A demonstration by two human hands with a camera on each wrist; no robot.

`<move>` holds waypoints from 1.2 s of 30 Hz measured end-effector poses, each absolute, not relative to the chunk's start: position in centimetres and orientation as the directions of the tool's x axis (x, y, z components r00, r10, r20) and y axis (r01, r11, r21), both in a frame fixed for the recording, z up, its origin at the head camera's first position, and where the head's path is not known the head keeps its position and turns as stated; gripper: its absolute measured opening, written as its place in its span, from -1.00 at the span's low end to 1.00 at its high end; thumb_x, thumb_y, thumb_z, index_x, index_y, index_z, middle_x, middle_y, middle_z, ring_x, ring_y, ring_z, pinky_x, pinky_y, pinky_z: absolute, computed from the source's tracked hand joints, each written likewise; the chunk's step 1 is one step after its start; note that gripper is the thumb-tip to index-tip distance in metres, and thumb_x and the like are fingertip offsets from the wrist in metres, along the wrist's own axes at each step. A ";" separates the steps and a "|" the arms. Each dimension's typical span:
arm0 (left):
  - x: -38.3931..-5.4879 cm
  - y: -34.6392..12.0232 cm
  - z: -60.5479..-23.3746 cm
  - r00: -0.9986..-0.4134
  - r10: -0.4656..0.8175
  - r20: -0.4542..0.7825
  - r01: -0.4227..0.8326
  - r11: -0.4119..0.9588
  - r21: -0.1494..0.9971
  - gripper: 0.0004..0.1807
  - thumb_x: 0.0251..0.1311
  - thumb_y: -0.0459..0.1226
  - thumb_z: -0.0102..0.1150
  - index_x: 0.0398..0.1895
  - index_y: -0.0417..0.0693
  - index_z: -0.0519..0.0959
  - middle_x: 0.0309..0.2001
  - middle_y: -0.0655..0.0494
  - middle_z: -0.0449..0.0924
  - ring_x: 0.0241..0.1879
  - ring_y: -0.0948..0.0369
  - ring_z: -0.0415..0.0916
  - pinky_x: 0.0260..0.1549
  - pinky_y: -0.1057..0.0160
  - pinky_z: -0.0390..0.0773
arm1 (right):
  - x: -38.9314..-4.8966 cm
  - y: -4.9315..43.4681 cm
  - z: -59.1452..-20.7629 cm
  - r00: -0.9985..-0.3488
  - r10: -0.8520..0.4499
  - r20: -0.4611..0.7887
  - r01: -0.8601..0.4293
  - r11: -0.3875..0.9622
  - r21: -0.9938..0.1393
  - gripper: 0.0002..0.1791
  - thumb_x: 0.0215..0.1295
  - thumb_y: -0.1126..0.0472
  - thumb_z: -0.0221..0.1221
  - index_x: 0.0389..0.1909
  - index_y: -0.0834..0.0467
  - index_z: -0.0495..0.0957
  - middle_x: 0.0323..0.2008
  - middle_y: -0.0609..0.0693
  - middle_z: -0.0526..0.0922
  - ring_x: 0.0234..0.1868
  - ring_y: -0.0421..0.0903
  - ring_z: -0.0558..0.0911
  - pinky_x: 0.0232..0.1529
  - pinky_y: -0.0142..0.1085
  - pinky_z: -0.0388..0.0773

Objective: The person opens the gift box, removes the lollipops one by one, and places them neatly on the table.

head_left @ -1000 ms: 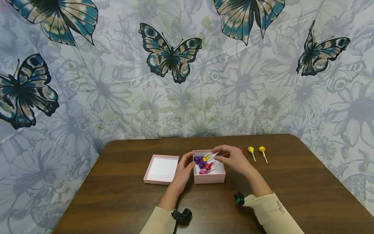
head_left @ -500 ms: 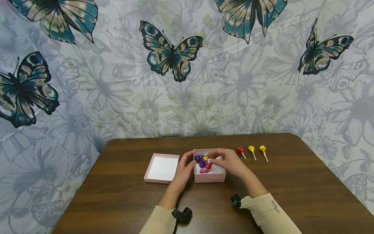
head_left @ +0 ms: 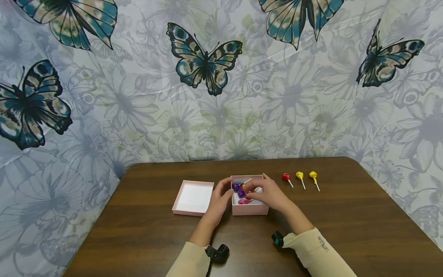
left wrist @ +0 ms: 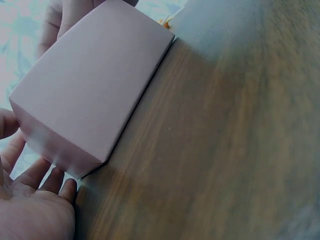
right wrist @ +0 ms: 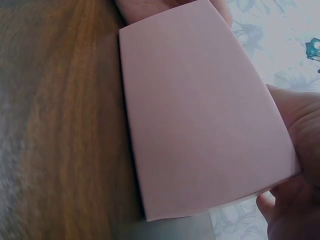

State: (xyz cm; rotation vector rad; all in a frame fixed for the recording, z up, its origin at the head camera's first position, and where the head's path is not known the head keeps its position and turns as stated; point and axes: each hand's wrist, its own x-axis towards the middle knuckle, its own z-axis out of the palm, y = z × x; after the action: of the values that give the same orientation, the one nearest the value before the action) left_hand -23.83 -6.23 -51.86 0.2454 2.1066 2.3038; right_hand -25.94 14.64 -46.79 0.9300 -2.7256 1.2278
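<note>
An uncovered pink box (head_left: 250,210) with a white inside stands mid-table, holding several wrapped lollipops. Purple lollipops (head_left: 237,187) lie at its left, and a pink one (head_left: 243,201) is near the front wall. My left hand (head_left: 219,196) rests against the box's left wall; the left wrist view has its fingertips (left wrist: 69,189) right at that side. My right hand (head_left: 266,192) reaches over the right wall, thumb and fingers down among the lollipops. I cannot tell whether they pinch one. In the right wrist view the pink wall (right wrist: 200,120) hides the fingertips.
A shallow pink lid (head_left: 192,199), white inside up, lies left of the box. On the right, a red lollipop (head_left: 285,176) and two yellow ones, a nearer yellow lollipop (head_left: 299,175) and a farther yellow lollipop (head_left: 313,174), lie in a row on the brown table (head_left: 149,231).
My right hand has moved left and down, from the white sticks near the box's right side to deeper among the lollipops. The red lollipop on the table has come into sight. My left hand stays put.
</note>
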 end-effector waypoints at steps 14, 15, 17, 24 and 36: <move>-23.8 -6.0 -52.0 -0.985 0.116 0.128 0.118 -0.089 0.989 -0.54 0.43 -0.41 -0.05 0.37 -0.14 0.36 0.44 -0.11 0.32 0.47 -0.07 0.21 0.47 -0.10 0.21 | -26.3 14.4 -46.3 -0.770 -0.626 0.121 -0.557 0.569 -0.604 -0.84 0.19 0.13 0.38 -0.20 0.01 0.77 -0.29 -0.21 0.78 -0.18 -0.22 0.68 0.21 0.05 0.42; -23.8 -6.0 -52.0 -0.985 0.117 0.128 0.118 -0.090 0.989 -0.54 0.43 -0.41 -0.05 0.37 -0.14 0.36 0.45 -0.11 0.31 0.48 -0.06 0.21 0.47 -0.10 0.21 | -26.3 14.3 -46.2 -0.767 -0.632 0.114 -0.561 0.573 -0.598 -0.84 0.19 0.12 0.39 -0.21 0.02 0.77 -0.29 -0.20 0.78 -0.20 -0.22 0.68 0.10 -0.03 0.49; -23.8 -6.0 -52.0 -0.985 0.119 0.124 0.114 -0.090 0.989 -0.55 0.43 -0.41 -0.06 0.37 -0.13 0.36 0.45 -0.10 0.31 0.48 -0.06 0.20 0.48 -0.10 0.20 | -26.3 14.1 -46.1 -0.766 -0.636 0.097 -0.565 0.592 -0.575 -0.85 0.19 0.09 0.39 -0.23 -0.01 0.77 -0.30 -0.21 0.78 -0.22 -0.23 0.68 0.05 -0.11 0.50; -23.8 -6.1 -51.9 -0.987 0.113 0.111 0.101 -0.090 0.991 -0.55 0.43 -0.40 -0.04 0.36 -0.11 0.38 0.44 -0.07 0.33 0.48 -0.03 0.22 0.48 -0.09 0.21 | -26.4 13.6 -46.0 -0.771 -0.635 0.049 -0.576 0.663 -0.478 -0.87 0.17 0.05 0.40 -0.25 -0.10 0.77 -0.34 -0.30 0.77 -0.23 -0.29 0.70 0.10 -0.05 0.39; -23.7 -6.1 -51.7 -0.990 0.094 0.106 0.097 -0.088 0.991 -0.55 0.41 -0.38 -0.01 0.35 -0.09 0.39 0.44 -0.06 0.33 0.47 -0.04 0.22 0.48 -0.10 0.21 | -26.5 12.7 -45.5 -0.782 -0.623 0.033 -0.591 0.723 -0.359 -0.91 0.12 0.08 0.42 -0.34 -0.16 0.78 -0.41 -0.34 0.76 -0.26 -0.32 0.69 0.18 0.24 0.35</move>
State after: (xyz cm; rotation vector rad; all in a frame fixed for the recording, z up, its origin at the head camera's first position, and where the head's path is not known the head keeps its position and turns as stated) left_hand -23.69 -6.12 -51.74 0.2229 2.1224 2.3084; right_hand -26.53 12.68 -45.54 1.0592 -2.9989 0.5744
